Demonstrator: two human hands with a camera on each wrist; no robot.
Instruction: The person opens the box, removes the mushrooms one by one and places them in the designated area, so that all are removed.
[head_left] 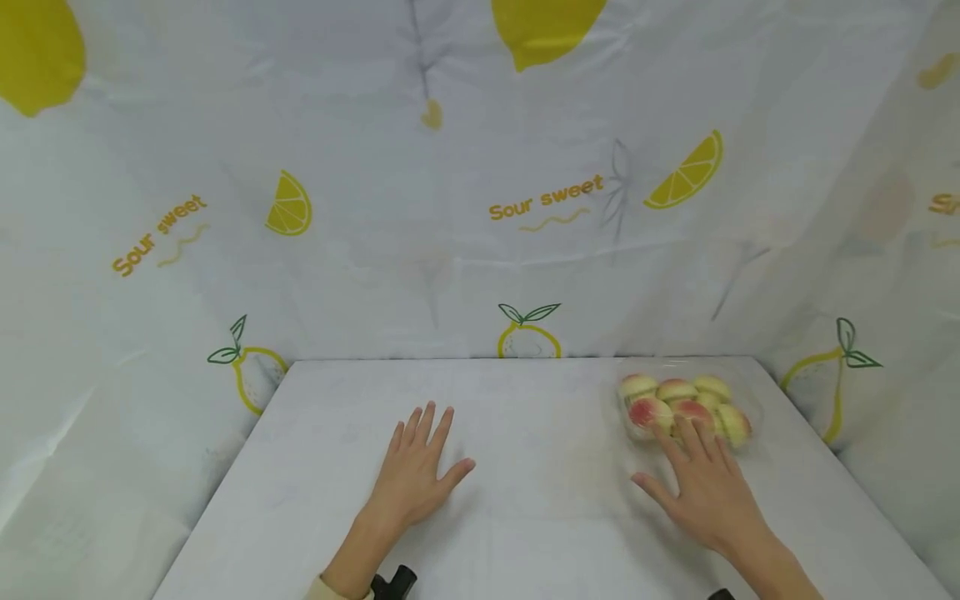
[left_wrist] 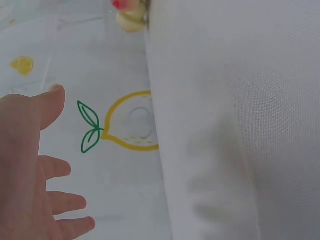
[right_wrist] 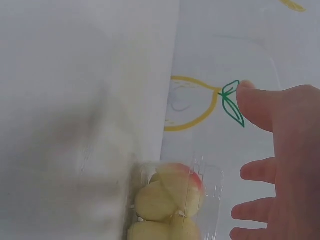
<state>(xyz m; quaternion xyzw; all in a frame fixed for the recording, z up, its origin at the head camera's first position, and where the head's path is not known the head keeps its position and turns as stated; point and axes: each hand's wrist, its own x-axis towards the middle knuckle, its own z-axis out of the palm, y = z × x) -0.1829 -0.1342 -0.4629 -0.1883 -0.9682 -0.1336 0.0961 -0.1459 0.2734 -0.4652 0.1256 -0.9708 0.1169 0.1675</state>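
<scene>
A clear plastic box [head_left: 744, 390] holding several yellow peach-like fruits [head_left: 649, 412] with pink blush stands at the table's back right. My right hand [head_left: 708, 497] hovers over the table just in front of it, fingers spread; in the head view its fingertips overlap the box's near side. The right wrist view has the box low in the middle, to the left of the spread fingers, with a gap between them. Left of centre, my left hand [head_left: 412, 477] is held above the table, its fingers straight and thumb out, with nothing in it.
The white table [head_left: 525, 533] has its back edge against a hanging white sheet [head_left: 360, 283] printed with lemons and lettering, which also covers both sides. A black wrist mount [head_left: 395, 582] is strapped at the left wrist.
</scene>
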